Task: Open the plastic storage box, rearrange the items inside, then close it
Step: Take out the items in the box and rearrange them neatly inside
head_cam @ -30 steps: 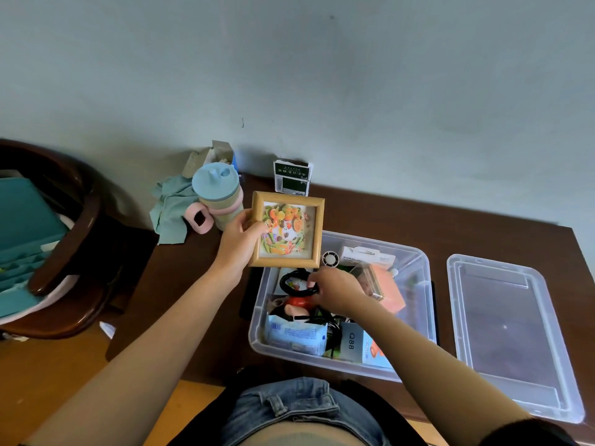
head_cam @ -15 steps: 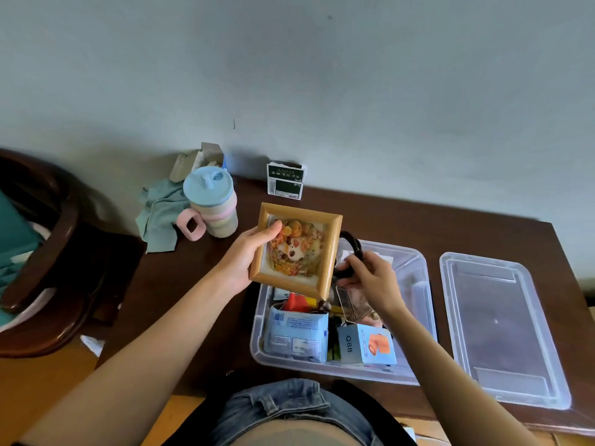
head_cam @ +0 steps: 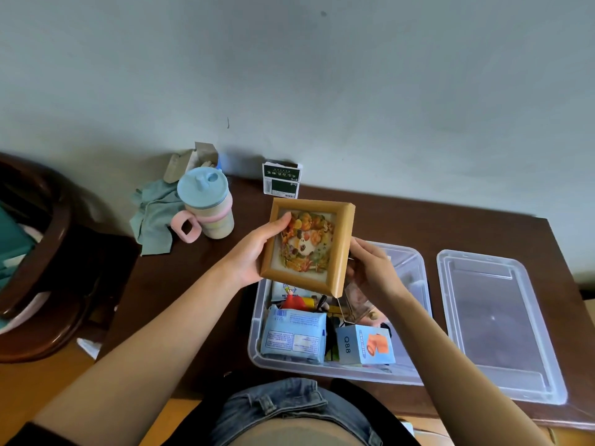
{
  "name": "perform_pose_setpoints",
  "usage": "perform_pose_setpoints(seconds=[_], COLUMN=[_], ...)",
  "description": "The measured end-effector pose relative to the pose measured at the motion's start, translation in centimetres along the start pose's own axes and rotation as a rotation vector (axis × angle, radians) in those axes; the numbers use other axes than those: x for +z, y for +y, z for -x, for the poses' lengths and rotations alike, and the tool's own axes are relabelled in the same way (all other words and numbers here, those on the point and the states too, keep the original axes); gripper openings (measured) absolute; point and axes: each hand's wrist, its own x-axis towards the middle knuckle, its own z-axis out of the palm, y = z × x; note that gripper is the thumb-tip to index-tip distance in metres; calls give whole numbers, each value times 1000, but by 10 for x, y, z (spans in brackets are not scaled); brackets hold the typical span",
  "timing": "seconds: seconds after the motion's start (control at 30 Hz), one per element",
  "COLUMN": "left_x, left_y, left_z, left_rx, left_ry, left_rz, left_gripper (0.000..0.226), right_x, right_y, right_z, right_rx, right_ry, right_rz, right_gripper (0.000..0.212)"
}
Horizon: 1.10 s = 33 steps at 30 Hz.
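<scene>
**Picture frame held above the open storage box**

Head view: My left hand [head_cam: 254,255] grips the wooden picture frame [head_cam: 307,247] on its left side, with the thumb curled over the front glass and the fingers behind. My right hand [head_cam: 370,268] holds the right edge of the same frame; its fingers are curled against the side and back, but the fingertips are hidden, so I cannot tell exactly how they lie. The frame is tilted a little and hangs in the air over the far left corner of the plastic storage box [head_cam: 418,284].

The box stands open on the dark wooden table [head_cam: 199,284], in front of my body. Inside it, at 7 o'clock, lies a blue tissue pack [head_cam: 293,338], and just beside it, at 5 o'clock, stands a small blue carton [head_cam: 365,344] with an orange drawing. More small things lie under the frame, too covered to name.

The clear lid [head_cam: 495,320] lies flat on the table at 3 o'clock from the box, just beside it. At 10 o'clock from the frame stands a blue-topped sippy cup [head_cam: 207,204] with a pink handle, touching a green cloth [head_cam: 154,220]. At 12 o'clock, against the wall, stands a small green and white packet [head_cam: 281,181].
</scene>
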Motion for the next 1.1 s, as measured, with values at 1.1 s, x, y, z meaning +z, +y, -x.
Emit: perform_pose_setpoints(seconds=[1.1], left_x=[-4], left_y=[-10], left_z=[18], left_rx=[259], left_ry=[232], left_rz=[50], left_gripper=[51], right_x=[-7], right_y=[26], right_z=[8], right_rx=[-187], right_ry=[294], right_rz=[1418], right_gripper=[29])
